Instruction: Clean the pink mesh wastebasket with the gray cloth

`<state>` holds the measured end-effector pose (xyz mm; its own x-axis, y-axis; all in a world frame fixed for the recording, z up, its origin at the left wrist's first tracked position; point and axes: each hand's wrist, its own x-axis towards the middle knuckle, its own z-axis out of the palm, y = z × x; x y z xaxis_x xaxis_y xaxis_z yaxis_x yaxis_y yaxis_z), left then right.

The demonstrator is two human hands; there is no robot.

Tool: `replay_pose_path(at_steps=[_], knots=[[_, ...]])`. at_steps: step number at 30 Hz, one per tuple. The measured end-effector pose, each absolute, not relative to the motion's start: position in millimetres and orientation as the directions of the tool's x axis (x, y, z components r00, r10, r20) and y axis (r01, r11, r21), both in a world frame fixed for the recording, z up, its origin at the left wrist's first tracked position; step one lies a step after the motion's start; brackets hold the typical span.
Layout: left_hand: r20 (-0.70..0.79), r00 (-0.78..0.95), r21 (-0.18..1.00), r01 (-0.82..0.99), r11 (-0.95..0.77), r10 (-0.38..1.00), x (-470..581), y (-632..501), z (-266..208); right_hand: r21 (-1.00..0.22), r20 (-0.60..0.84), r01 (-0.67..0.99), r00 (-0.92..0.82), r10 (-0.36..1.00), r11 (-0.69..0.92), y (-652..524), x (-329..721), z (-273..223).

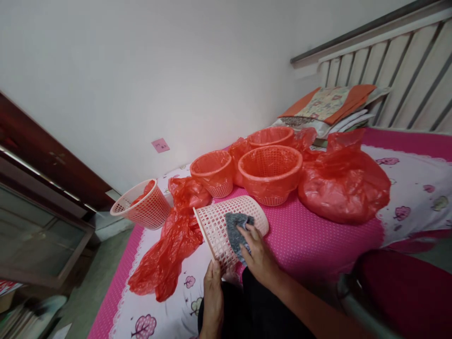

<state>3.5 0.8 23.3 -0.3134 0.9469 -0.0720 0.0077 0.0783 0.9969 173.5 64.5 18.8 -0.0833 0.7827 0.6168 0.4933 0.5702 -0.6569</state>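
Observation:
A pale pink perforated wastebasket point(215, 221) lies tipped on its side in front of me, its rim toward the lower left. My left hand point(213, 294) grips that rim at the bottom, fingers closed on it. With my right hand point(256, 252) I press a grey cloth point(235, 230) against the basket's holed side, the fingers bent over the cloth. Left of the basket a crumpled red plastic bag point(169, 259) is spread on the bed. The basket's inside is turned away from view.
Behind stand wastebaskets lined with red bags, among them a front one point(270, 174) and a left one point(212, 172). Another pink basket point(143, 207) leans at the left. A full red bag point(344, 183) sits right, near folded bedding point(328, 106). A dark red seat point(406, 292) is lower right.

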Motion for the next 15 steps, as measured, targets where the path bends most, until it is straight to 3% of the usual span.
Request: replay_pose_path(at_steps=[5, 8, 15], knots=[[-0.058, -0.333, 0.997, 0.036, 0.074, 0.941, -3.0, -2.9, 20.6, -0.584, 0.596, 0.495, -0.277, 0.754, 0.643, 42.6, 131.2, 60.0], [-0.084, -0.398, 0.988, 0.089, 0.130, 0.914, -12.5, -6.5, 14.0, -0.568, 0.548, 0.549, -0.303, 0.779, 0.613, 37.0, 121.3, 67.9], [-0.082, -0.341, 0.988, 0.093, 0.121, 0.937, -9.9, -3.5, 20.0, -0.505, 0.563, 0.601, -0.313, 0.764, 0.619, 41.8, 126.2, 58.5]])
